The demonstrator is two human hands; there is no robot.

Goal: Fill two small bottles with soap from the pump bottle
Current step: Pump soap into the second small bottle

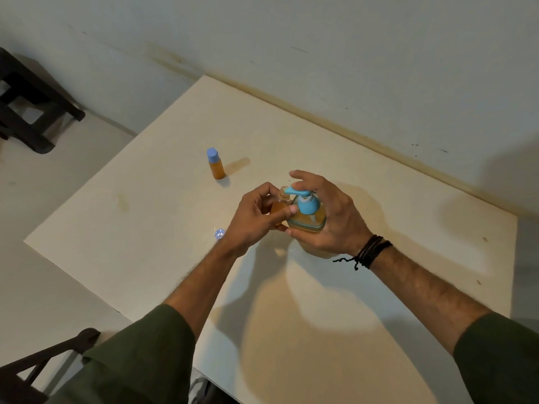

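- Head view: a pale, cream-coloured table (163, 199) stood with one edge along a marked white wall (320, 39), and both forearms reached over it from dark green sleeves.
- The pump bottle (309, 212), clear with amber soap inside and a light blue pump head, sat near the middle of the table.
- The right hand (329, 217) wrapped round the pump bottle from its right side, thumb low against the near corner of the base and fingers curled over the top; one fingertip lay on the blue pump head.
- A bundle of black cords (372, 252) circled the right wrist, with a loose end trailing toward the left.
- The left hand (256, 220) pinched an open small bottle (280, 204) between thumb and fingers, holding it touching the left side of the pump bottle.
- The threaded neck of that open bottle stood just beneath the tip of the pump's spout, and amber liquid showed in its body between the fingers; how full it was could not be told.
- A loose blue cap (219, 233) lay on the table just left of the left wrist.
- A second small bottle (216, 164), capped in blue and filled with amber soap, stood upright farther back and to the left, well apart from both hands, throwing an orange-tinted shadow to its right.
- A dark wooden stool (26, 103) stood on the floor at the upper left, and part of a dark chair frame (43, 360) showed at the lower left corner.
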